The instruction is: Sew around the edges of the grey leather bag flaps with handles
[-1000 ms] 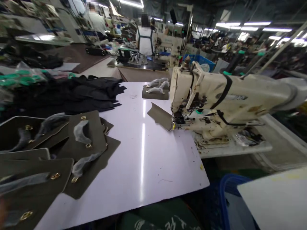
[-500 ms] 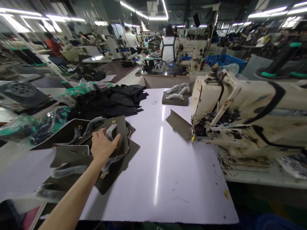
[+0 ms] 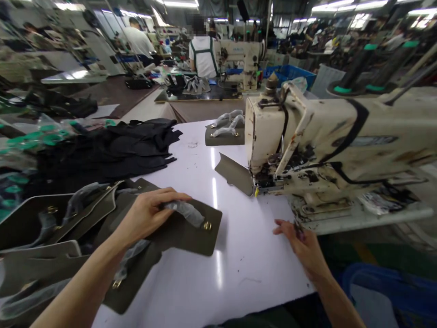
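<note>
Nearest, at the left, olive panels (image 3: pixel 134 289) overlap in a pile on the white tabletop (image 3: pixel 252 250). The left grip (image 3: pixel 150 212) is closed around the plastic-wrapped handle (image 3: pixel 189 213) of one handled panel (image 3: pixel 186 237), whose right end juts over bare tabletop. Its metal fitting (image 3: pixel 207 225) could catch a neighbour's wrapping and drag the pile askew; the slick plastic might also slide under the fingers. At the right, the right grip (image 3: pixel 300 243) has fingers partly extended and seems to hold a small dark tool (image 3: pixel 299 230), too small to name; if pointed, it could scratch a panel. Farther off, a plain panel (image 3: pixel 235 175) lies against the sewing machine (image 3: pixel 327 132); a bump from the handled panel might skew it. Beyond are stacked panels (image 3: pixel 223 140) and, left, black pieces (image 3: pixel 119 148).
</note>
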Demonstrator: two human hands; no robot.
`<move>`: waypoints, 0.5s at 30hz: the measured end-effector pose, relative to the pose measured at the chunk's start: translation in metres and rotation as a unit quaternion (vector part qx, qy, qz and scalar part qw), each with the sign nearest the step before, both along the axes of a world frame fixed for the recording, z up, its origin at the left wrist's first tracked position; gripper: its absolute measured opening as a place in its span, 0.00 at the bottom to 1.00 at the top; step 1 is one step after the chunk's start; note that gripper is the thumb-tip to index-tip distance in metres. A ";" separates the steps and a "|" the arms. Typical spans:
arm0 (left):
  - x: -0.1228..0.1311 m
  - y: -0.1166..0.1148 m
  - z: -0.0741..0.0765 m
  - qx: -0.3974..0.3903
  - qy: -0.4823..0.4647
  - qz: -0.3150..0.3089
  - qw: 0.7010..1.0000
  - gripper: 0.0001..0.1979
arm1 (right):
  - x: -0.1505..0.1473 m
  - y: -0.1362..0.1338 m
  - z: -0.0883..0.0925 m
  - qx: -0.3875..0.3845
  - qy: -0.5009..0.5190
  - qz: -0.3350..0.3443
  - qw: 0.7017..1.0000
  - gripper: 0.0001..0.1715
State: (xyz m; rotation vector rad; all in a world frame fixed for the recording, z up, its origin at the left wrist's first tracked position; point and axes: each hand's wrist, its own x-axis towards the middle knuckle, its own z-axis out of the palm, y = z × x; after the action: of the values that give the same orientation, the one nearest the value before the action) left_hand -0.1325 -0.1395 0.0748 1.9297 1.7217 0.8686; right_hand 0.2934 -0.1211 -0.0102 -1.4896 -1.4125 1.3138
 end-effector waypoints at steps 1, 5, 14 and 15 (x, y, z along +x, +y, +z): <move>0.013 0.004 0.001 -0.015 -0.014 -0.054 0.998 0.18 | -0.021 0.006 0.002 -0.015 0.029 0.029 0.999 0.26; 0.055 0.014 -0.008 -0.025 -0.091 -0.207 0.974 0.17 | -0.080 0.013 0.009 -0.094 0.129 0.126 0.979 0.26; 0.106 0.000 -0.071 0.112 -0.137 0.173 0.969 0.39 | -0.095 0.002 0.012 -0.136 0.259 0.110 0.950 0.22; 0.113 -0.003 -0.080 0.071 -0.205 0.213 0.953 0.43 | -0.097 0.005 0.013 -0.117 0.258 0.096 0.954 0.21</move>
State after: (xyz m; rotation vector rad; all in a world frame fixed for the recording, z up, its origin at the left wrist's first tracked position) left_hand -0.0195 -0.1430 -0.0051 1.3336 1.8709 1.4647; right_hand 0.1959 -0.1161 0.0033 -1.0456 -1.1013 1.8815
